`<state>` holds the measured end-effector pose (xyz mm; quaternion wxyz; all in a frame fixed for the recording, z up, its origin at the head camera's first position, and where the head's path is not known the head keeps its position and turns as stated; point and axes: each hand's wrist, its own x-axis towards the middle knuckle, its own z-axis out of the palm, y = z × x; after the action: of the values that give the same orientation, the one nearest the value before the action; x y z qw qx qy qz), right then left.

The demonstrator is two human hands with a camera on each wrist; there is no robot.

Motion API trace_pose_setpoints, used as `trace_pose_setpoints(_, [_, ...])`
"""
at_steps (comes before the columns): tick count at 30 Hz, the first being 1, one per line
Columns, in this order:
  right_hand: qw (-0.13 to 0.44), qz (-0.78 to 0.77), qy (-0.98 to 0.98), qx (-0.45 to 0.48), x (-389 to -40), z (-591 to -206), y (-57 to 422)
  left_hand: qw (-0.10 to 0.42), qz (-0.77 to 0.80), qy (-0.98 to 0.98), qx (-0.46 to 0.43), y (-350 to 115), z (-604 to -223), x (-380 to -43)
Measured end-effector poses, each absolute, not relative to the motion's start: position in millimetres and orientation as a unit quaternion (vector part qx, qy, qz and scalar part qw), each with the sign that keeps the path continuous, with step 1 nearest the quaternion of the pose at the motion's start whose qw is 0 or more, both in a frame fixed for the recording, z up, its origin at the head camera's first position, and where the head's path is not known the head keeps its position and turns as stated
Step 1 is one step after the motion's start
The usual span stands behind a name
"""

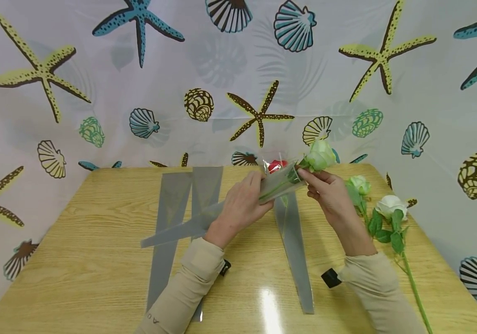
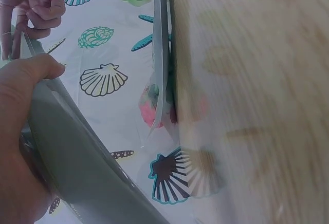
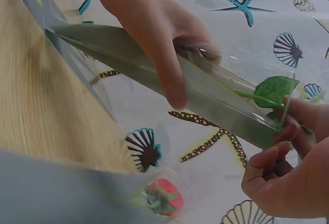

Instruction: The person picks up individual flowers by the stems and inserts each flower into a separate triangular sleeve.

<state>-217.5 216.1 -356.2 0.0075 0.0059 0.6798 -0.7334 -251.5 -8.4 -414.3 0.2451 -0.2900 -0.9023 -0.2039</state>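
Note:
My left hand [image 1: 242, 202] grips a tapering flower sleeve [image 1: 205, 219], clear on one face and grey on the other, tilted above the table. A white rose [image 1: 321, 155] sticks out of its wide upper end, the stem running down inside. At that mouth, my right hand [image 1: 332, 195] pinches the rose just below the bloom, fingertips right at the sleeve's rim. The right wrist view shows green leaves [image 3: 275, 91] bunched at the opening beside those fingers. In the left wrist view, the left thumb [image 2: 43, 69] lies along the sleeve's edge.
A red rose [image 1: 277, 165] in another sleeve [image 1: 294, 260] lies in the middle of the wooden table [image 1: 96, 241]. Two grey sleeves [image 1: 163, 260] lie to the left. Two loose white roses [image 1: 390, 206] lie along the right edge. A shell-patterned cloth [image 1: 167, 88] hangs behind.

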Motion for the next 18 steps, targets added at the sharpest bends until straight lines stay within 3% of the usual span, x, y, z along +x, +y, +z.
trace_pose_setpoints(9, [0.002, -0.756, 0.654, 0.030, -219.6, -358.2, 211.0, 0.254, -0.208, -0.899, -0.291, -8.5, -413.9, -252.3])
trace_pose_setpoints(18, [0.031, -0.711, 0.702, 0.036, -218.7, -354.8, 209.8, 0.255, -0.205, -0.901, -0.284, -10.0, -415.1, -252.4])
